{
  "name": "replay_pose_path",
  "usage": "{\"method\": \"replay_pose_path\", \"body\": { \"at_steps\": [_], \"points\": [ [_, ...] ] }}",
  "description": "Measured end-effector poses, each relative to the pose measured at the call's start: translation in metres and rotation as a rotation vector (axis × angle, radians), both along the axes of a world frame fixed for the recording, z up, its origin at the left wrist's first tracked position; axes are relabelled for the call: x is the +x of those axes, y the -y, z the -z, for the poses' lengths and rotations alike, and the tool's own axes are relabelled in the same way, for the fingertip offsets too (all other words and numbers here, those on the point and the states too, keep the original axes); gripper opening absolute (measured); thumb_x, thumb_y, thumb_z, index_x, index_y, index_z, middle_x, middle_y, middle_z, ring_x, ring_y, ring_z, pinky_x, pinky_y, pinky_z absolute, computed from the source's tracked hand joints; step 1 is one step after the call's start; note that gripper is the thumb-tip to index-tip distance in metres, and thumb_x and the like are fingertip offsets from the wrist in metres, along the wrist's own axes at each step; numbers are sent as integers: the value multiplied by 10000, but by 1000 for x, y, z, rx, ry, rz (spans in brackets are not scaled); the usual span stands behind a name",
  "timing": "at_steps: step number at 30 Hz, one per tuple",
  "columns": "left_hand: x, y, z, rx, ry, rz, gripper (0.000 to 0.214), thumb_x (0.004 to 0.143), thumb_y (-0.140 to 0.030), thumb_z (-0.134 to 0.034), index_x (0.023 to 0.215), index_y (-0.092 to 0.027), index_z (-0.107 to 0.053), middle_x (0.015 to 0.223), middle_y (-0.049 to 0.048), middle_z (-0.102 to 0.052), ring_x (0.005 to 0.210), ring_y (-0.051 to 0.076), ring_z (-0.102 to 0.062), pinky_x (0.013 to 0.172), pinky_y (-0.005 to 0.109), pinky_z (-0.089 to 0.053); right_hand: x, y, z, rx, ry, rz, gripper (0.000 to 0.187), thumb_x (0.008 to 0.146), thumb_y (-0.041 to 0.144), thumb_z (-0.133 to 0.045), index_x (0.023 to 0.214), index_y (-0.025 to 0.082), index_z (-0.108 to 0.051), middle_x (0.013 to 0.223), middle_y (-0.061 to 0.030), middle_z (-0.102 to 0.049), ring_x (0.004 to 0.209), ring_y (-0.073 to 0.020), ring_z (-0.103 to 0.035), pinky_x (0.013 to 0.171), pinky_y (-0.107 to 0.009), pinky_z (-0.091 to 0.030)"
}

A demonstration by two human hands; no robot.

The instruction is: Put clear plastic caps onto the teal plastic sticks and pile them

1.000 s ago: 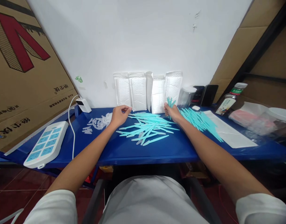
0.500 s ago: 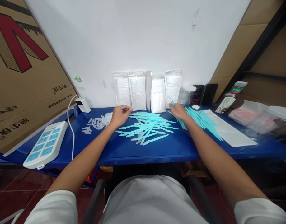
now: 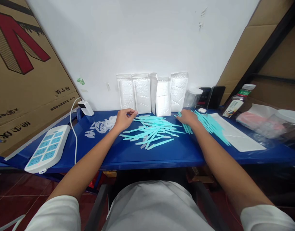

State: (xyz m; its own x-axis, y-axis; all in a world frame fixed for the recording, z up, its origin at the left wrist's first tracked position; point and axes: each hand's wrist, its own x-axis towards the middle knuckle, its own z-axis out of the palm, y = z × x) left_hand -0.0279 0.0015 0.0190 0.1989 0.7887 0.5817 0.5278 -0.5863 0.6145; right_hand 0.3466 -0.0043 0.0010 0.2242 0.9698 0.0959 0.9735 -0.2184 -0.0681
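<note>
Two heaps of slim turquoise sticks (image 3: 160,144) lay before you on the blue table (image 3: 152,160); the middle heap (image 3: 153,128) was spread between your hands, and the right heap (image 3: 211,123) lay just beside your right hand (image 3: 189,117), on its outer side; this hand was low, bent over a small bunch (image 3: 188,129), whose ends came out on both sides of it; how tightly the fingers were closed, or whether the bunch only lay beneath them, I could not judge. The bunch slanted from back left to front right, nearly along your forearm (image 3: 217,154); the right heap had almost the same slant, while the middle heap pointed mostly sideways, with several sticks crossing. Your left hand (image 3: 124,119) was the nearer one to the middle heap's left end; its fingers were curled, the thumb close to the forefinger, and no stick showed there; whether the tips met was not clear.
</note>
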Motion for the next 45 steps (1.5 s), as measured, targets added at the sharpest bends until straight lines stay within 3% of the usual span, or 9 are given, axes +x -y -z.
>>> {"method": "replay_pose_path", "body": {
  "at_steps": [7, 13, 21, 23, 27, 32, 39, 45],
  "points": [
    [-2, -3, 2, -33, 28, 0, 403, 909, -554, -695, 897, -169, -813, 825, 69, -792, 764, 215, -703, 680, 301, -506, -1, 1, 0, 5, -41, -44, 368, 900, 521, -725, 995, 168, -769, 1067, -187, -773, 983, -322, -720, 799, -379, -512],
    [-2, -3, 2, -36, 12, -12, 428, 906, -580, -686, 907, -173, -817, 819, 68, -789, 776, 221, -706, 684, 304, -515, 6, -5, 7, 75, -55, -22, 446, 881, 476, -757, 1179, 148, -713, 1183, -212, -750, 1025, -329, -705, 807, -380, -504],
    [0, 2, 0, -6, -63, -23, 399, 940, -543, -647, 926, -181, -813, 846, 66, -794, 795, 228, -712, 717, 314, -522, 10, -4, 5, 91, -85, -5, 403, 895, 449, -763, 1154, 148, -694, 1172, -194, -737, 1030, -318, -686, 811, -364, -476],
    [-2, 1, 2, 27, -166, -48, 363, 959, -506, -630, 937, -192, -810, 854, 72, -792, 795, 236, -706, 747, 332, -522, 5, -2, 2, 143, -120, -70, 352, 916, 450, -733, 1119, 164, -699, 1116, -160, -745, 985, -290, -674, 789, -342, -457],
    [-13, -4, 2, 109, -490, -217, 294, 978, -404, -604, 931, -198, -808, 881, 131, -767, 880, 311, -683, 793, 402, -503, -13, 4, -2, 230, -298, -351, 259, 936, 436, -681, 997, 188, -719, 906, -74, -727, 800, -207, -625, 703, -301, -413],
    [-41, -13, -11, 103, -699, -482, 308, 972, -317, -546, 993, -174, -817, 960, 210, -744, 969, 391, -651, 776, 463, -502, -32, 10, -2, 86, -504, -622, 389, 849, 565, -740, 941, 188, -750, 844, -45, -682, 745, -181, -593, 665, -291, -418],
    [-72, -26, -12, -12, -797, -589, 292, 909, -308, -587, 979, -155, -825, 941, 231, -745, 932, 388, -663, 787, 471, -520, -35, 14, -4, 3, -511, -686, 449, 758, 595, -815, 927, 183, -759, 840, -46, -685, 766, -187, -596, 678, -288, -435],
    [-66, -28, -6, -5, -765, -488, 294, 908, -398, -634, 972, -184, -825, 985, 201, -769, 936, 367, -676, 787, 433, -518, -38, 15, -4, -65, -504, -680, 341, 813, 502, -772, 898, 175, -732, 790, -39, -684, 701, -180, -586, 627, -289, -420]
  ]
}}
